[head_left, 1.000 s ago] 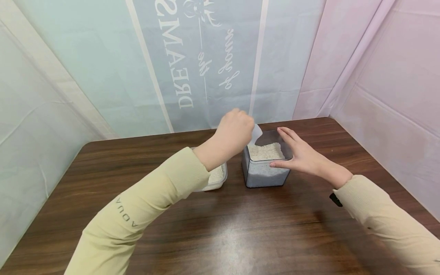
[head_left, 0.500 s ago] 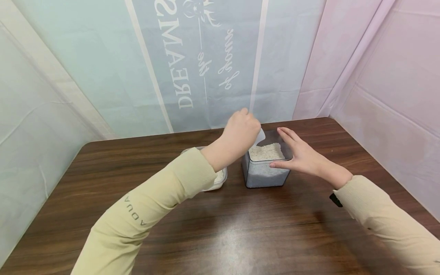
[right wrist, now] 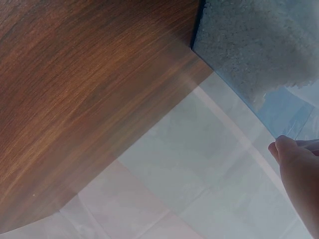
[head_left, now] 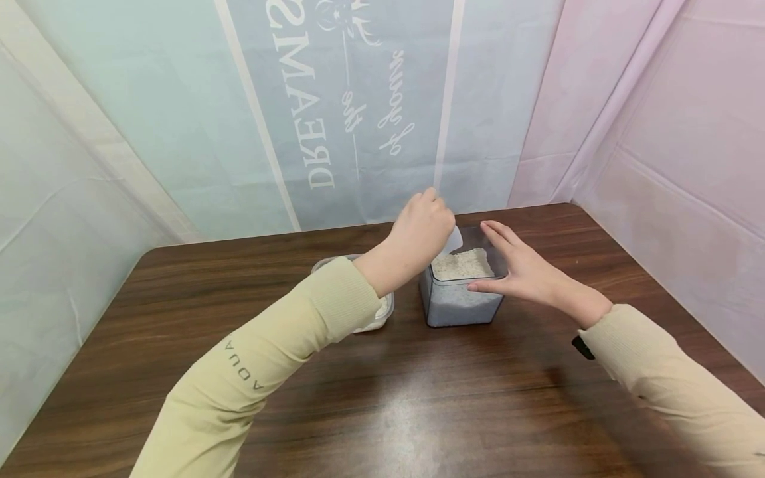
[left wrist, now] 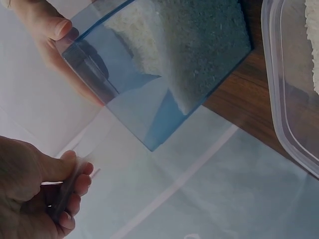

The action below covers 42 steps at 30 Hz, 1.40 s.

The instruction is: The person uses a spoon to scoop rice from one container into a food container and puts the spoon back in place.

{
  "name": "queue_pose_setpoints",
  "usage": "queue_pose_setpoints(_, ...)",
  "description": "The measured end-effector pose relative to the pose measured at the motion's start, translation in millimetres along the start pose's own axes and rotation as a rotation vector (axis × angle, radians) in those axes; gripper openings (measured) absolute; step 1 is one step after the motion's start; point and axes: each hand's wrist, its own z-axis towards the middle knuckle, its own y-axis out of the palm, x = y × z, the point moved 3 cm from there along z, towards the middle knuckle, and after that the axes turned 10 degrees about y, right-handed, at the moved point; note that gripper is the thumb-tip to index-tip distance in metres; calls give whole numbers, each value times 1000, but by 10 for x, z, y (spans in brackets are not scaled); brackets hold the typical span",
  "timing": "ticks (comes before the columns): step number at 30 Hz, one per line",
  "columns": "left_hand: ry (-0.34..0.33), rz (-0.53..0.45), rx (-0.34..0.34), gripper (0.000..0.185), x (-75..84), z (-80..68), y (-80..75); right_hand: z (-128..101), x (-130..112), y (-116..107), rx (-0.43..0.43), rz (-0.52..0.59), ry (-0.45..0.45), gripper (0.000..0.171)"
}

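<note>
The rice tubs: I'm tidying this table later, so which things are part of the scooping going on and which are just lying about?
In use:
left hand gripping a clear scoop
right hand steadying the square tub of rice
shallow tub of rice, partly behind the left forearm

Just there:
printed backdrop sheet
small black object beside the right sleeve; too hidden to identify

The scene was lit evenly and brightly from above. A pale glare patch was seen on the table [head_left: 394, 425] at six o'clock, and soft shadows were cast beneath the sleeves. Straight lines were bent by wide-angle distortion toward the head view's edges. In the left wrist view, the left hand [left wrist: 35, 199] at seven o'clock was dimmed and slightly blurred.
</note>
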Motion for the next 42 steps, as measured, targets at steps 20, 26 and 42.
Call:
queue_pose_setpoints(20,105,-27,-55,20,71,9,115,2,-15,8,-3,-11,0,100)
queue_pose_setpoints(26,123,-48,-52,20,72,6,125,-6,-18,7,-8,-3,3,100)
queue_pose_setpoints(42,188,-74,-135,21,83,23,152,-3,-12,2,-11,4,-4,100)
